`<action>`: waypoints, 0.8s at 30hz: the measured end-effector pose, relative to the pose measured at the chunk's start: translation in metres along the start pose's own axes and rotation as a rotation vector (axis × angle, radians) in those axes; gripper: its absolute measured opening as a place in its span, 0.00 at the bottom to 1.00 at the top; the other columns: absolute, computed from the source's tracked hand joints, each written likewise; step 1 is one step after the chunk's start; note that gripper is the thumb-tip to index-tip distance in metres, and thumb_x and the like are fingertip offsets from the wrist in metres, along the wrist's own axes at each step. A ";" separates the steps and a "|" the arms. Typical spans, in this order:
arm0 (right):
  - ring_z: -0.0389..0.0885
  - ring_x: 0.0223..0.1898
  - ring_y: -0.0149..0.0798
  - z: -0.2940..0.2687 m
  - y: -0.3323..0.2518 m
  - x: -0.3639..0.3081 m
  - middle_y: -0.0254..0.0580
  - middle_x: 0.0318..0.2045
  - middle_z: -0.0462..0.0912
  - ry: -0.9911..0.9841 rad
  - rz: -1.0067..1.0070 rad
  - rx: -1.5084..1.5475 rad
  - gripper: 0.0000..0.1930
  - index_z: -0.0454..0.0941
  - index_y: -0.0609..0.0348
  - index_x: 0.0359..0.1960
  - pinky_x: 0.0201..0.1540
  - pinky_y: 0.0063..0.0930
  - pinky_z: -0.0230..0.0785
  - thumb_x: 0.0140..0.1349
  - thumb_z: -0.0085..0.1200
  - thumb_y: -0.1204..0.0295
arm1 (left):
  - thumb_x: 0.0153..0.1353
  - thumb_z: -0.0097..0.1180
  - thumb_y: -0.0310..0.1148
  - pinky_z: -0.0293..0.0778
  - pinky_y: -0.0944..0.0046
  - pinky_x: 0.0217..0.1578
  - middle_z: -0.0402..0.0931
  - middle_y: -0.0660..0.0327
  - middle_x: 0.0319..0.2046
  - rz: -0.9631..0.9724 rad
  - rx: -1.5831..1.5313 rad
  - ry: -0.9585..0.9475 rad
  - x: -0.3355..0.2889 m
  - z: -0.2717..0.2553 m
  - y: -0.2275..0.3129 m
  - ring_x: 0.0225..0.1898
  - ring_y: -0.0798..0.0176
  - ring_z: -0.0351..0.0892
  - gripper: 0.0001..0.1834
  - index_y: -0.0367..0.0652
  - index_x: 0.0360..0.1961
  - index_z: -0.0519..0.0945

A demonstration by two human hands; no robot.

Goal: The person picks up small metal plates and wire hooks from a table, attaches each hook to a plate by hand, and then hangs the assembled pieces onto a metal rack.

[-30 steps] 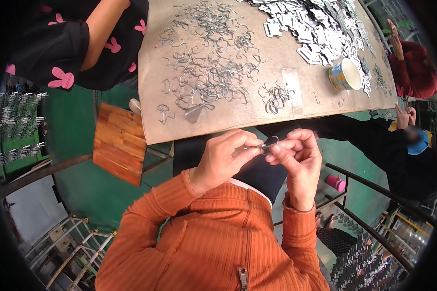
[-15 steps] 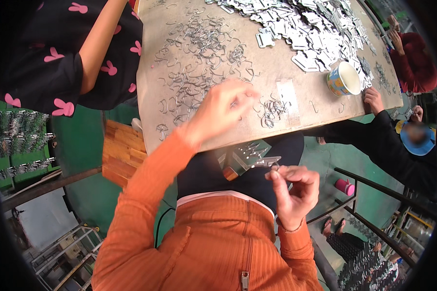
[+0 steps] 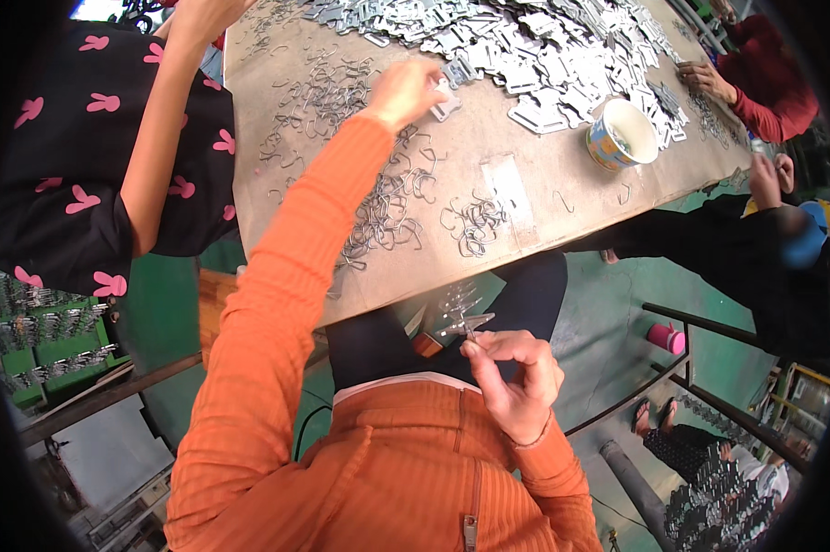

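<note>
My left hand [image 3: 404,94] reaches across the table, its fingers closed at the edge of a flat slotted metal plate [image 3: 446,103]. Just beyond lies the big pile of similar silver plates [image 3: 525,51]. Over my lap, my right hand [image 3: 518,375] pinches a small metal piece [image 3: 471,326] between thumb and forefinger. It appears to be a plate seen nearly edge-on; its details are too small to tell. Bent wire hooks [image 3: 383,221] lie scattered under and beside my left forearm. A smaller heap of hooks [image 3: 478,224] sits near the table's front edge.
A patterned paper cup [image 3: 622,136] stands on the table [image 3: 544,156] at right, beside a strip of clear tape [image 3: 509,198]. A person's bare arm [image 3: 162,138] is at the left; a red-sleeved person's hand [image 3: 708,81] rests at the right edge. Metal rails [image 3: 719,345] run at lower right.
My left hand has moved from above the hooks, farther out to a plate by the pile. The right hand has shifted slightly left and down, still pinching its piece. The view has shifted somewhat.
</note>
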State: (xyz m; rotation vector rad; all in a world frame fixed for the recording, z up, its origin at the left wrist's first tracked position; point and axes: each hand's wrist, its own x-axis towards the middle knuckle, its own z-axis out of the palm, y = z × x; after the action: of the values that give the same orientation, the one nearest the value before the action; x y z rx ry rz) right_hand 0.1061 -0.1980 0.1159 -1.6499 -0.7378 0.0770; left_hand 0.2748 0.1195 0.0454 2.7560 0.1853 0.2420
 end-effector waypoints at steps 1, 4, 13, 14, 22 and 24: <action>0.84 0.31 0.35 0.000 0.005 0.000 0.45 0.25 0.82 0.005 -0.007 0.011 0.14 0.67 0.62 0.30 0.37 0.25 0.76 0.51 0.62 0.87 | 0.51 0.66 0.36 0.75 0.61 0.41 0.79 0.53 0.40 -0.099 -0.118 -0.043 -0.012 -0.017 0.010 0.39 0.56 0.80 0.26 0.36 0.49 0.75; 0.83 0.31 0.34 -0.004 0.006 0.000 0.45 0.26 0.82 0.012 -0.001 0.019 0.13 0.67 0.63 0.30 0.37 0.25 0.76 0.52 0.60 0.88 | 0.53 0.63 0.28 0.76 0.67 0.32 0.79 0.59 0.36 -0.290 -0.570 -0.067 -0.059 -0.024 0.017 0.32 0.66 0.80 0.21 0.36 0.48 0.73; 0.84 0.29 0.35 0.006 0.017 -0.004 0.41 0.25 0.81 0.054 -0.006 0.051 0.13 0.69 0.62 0.31 0.32 0.24 0.76 0.51 0.63 0.86 | 0.61 0.56 0.23 0.74 0.74 0.33 0.78 0.62 0.36 -0.393 -1.386 -0.065 -0.208 -0.046 0.122 0.33 0.74 0.77 0.09 0.34 0.42 0.74; 0.84 0.29 0.35 0.008 0.018 -0.006 0.41 0.25 0.81 0.049 -0.012 0.050 0.13 0.69 0.62 0.31 0.32 0.24 0.76 0.51 0.63 0.86 | 0.61 0.56 0.24 0.73 0.76 0.34 0.78 0.63 0.34 -0.395 -1.439 -0.067 -0.214 -0.049 0.129 0.33 0.76 0.75 0.06 0.35 0.39 0.76; 0.84 0.29 0.36 0.016 0.015 -0.013 0.43 0.26 0.82 0.050 -0.015 0.051 0.13 0.69 0.62 0.31 0.32 0.24 0.75 0.51 0.63 0.86 | 0.61 0.55 0.21 0.75 0.74 0.35 0.77 0.64 0.33 -0.377 -1.551 0.003 -0.242 -0.055 0.146 0.34 0.76 0.76 0.04 0.34 0.36 0.75; 0.84 0.30 0.36 0.018 0.013 -0.013 0.43 0.26 0.82 0.039 -0.027 0.036 0.13 0.69 0.62 0.30 0.32 0.24 0.75 0.51 0.63 0.86 | 0.61 0.55 0.21 0.75 0.74 0.35 0.77 0.64 0.33 -0.388 -1.568 0.026 -0.247 -0.055 0.148 0.33 0.76 0.76 0.03 0.34 0.35 0.75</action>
State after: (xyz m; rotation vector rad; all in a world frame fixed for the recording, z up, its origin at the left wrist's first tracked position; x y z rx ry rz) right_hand 0.0933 -0.1895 0.0951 -1.6028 -0.7251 0.0378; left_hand 0.0377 -0.0376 0.1149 1.1347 0.3330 0.1809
